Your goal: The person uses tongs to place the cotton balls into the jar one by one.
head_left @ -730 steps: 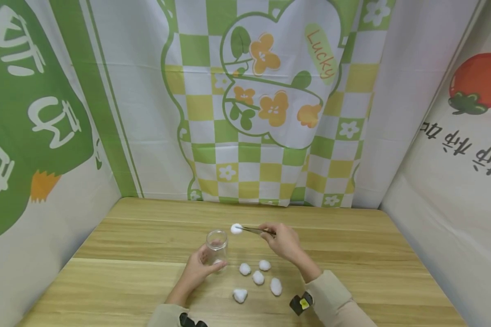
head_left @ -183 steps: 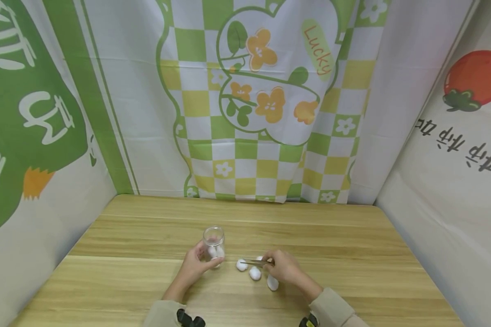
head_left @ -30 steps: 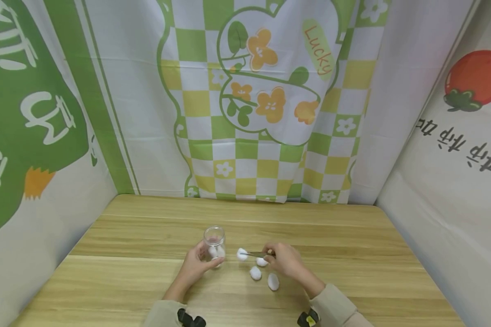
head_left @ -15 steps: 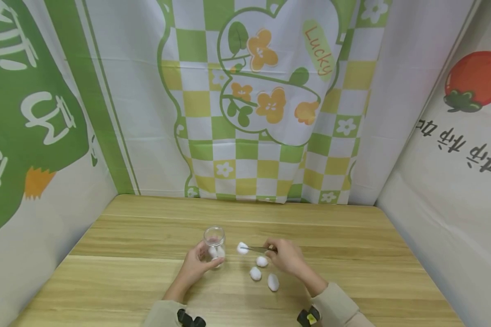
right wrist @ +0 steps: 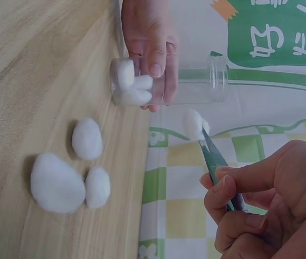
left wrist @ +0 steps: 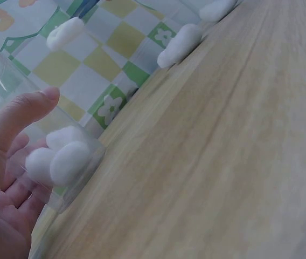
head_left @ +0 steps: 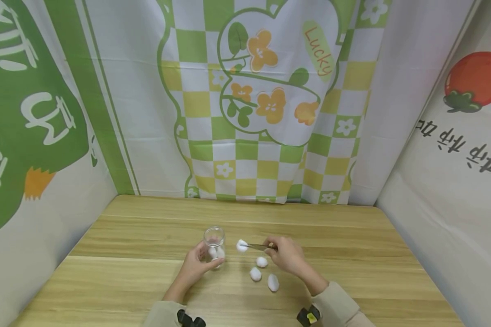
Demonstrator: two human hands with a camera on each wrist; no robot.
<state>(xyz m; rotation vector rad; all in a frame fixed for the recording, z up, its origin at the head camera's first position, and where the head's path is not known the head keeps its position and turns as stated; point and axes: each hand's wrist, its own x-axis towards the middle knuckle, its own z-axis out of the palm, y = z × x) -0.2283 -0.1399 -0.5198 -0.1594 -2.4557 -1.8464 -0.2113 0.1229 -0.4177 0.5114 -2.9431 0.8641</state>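
Note:
My left hand [head_left: 196,264] grips a clear glass jar [head_left: 214,237] that stands upright on the table. Inside its bottom lie several cotton balls [right wrist: 136,97], seen best in the right wrist view. My right hand [head_left: 285,255] pinches metal tweezers [head_left: 262,247], whose tips hold one cotton ball [head_left: 242,245] in the air to the right of the jar. In the right wrist view that ball hangs beside the jar, lower than its mouth. Three loose cotton balls [head_left: 255,274] lie on the table below the tweezers.
The wooden table [head_left: 139,236] reaches back to a checkered green, white and yellow curtain [head_left: 245,181]. Printed cloth walls stand at the left and right sides. Black straps with small devices [head_left: 308,315] sit on both wrists.
Over the last second the right hand has raised the tweezers and their cotton ball off the table. Since much earlier, more cotton balls are in the jar. The left hand stays put.

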